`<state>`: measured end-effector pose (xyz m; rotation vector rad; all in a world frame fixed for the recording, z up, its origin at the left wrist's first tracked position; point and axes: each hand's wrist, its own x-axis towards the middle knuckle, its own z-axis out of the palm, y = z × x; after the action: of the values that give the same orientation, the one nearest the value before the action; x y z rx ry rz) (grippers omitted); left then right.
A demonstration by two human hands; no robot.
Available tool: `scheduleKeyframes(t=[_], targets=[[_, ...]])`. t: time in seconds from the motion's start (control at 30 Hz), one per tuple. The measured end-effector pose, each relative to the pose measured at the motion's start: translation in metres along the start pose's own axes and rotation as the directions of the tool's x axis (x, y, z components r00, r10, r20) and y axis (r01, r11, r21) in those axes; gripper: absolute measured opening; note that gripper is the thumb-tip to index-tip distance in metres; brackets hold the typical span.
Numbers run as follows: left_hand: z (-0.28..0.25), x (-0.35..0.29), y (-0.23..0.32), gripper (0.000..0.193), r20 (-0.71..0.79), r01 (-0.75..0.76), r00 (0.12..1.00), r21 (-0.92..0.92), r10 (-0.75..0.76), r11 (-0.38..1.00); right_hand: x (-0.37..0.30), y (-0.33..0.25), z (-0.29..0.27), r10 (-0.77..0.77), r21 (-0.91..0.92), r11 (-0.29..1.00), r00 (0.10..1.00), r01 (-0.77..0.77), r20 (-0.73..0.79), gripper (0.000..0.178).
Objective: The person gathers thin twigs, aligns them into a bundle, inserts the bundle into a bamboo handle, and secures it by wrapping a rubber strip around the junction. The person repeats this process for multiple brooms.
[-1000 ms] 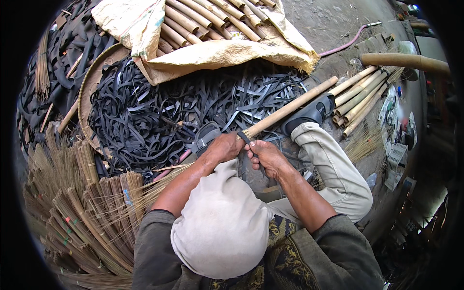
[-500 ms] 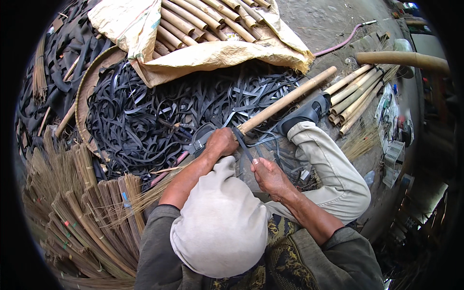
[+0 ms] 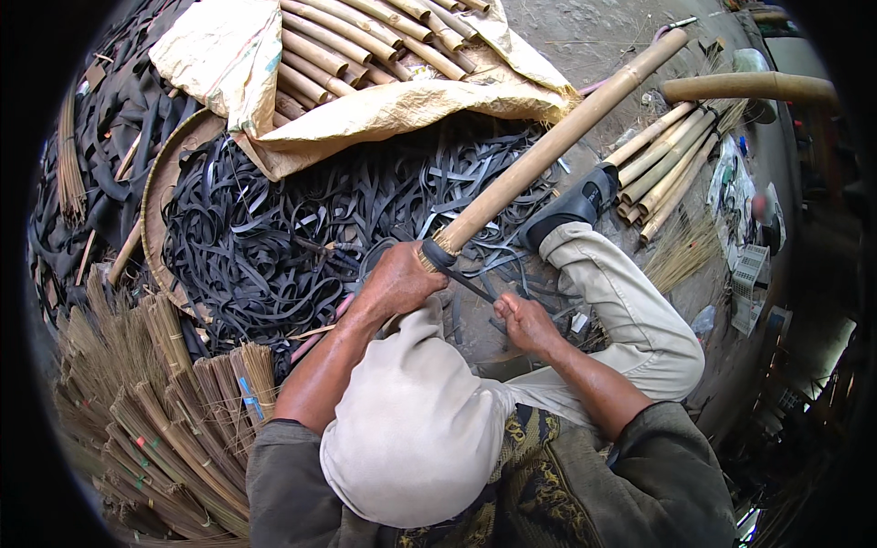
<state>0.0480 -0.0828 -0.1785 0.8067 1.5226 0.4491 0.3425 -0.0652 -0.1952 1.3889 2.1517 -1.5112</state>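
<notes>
My left hand [image 3: 408, 277] is closed round the broom bristles [image 3: 445, 240] at the lower end of a long bamboo pole [image 3: 566, 137]. A dark rubber strip [image 3: 438, 256] is wound round this joint, right beside my left fingers. From there its free length [image 3: 473, 288] runs taut to my right hand [image 3: 526, 321], whose fingers are closed tightly on it. The pole slants up and away to the right. Most of the bristles are hidden behind my left hand and pale-trousered knee [image 3: 411, 429].
Tangled rubber strips [image 3: 247, 237] fill the floor and a woven tray [image 3: 160, 196] ahead. A sack [image 3: 365, 114] with bamboo poles [image 3: 338, 32] lies beyond. Bristle bundles [image 3: 164, 429] stand at left. More bamboo handles [image 3: 671, 169] lie beyond my sandalled foot [image 3: 575, 203].
The pole has swung up and looks larger. My left hand has shifted slightly left and the right hand rightward. The strip now stretches taut between them.
</notes>
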Motion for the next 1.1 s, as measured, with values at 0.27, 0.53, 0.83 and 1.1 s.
scheduleKeyframes(t=[0.27, 0.53, 0.83, 1.1], targets=[[-0.020, -0.022, 0.026, 0.029, 0.471, -0.045, 0.854, -0.356, 0.221, 0.933, 0.124, -0.054, -0.019, -0.666, -0.106, 0.744, 0.723, 0.659, -0.185, 0.014], [-0.003, 0.016, -0.002, 0.048, -0.033, -0.210, 0.976, 0.123, 0.215, 0.970, 0.100, -0.094, -0.066, 0.085, -0.595, 0.795, 0.950, 0.117, 0.302, 0.035], [0.029, 0.040, -0.053, 0.046, -0.166, -0.164, 0.950, 0.459, 0.266, 0.873, 0.155, -0.108, -0.020, 0.278, 0.526, 0.722, 0.885, -0.449, 0.373, 0.080], [0.045, 0.043, -0.063, 0.054, -0.189, -0.076, 0.967, 0.428, 0.172, 0.901, 0.090, -0.075, -0.011, 0.256, 0.550, 0.728, 0.906, -0.409, 0.336, 0.028]])
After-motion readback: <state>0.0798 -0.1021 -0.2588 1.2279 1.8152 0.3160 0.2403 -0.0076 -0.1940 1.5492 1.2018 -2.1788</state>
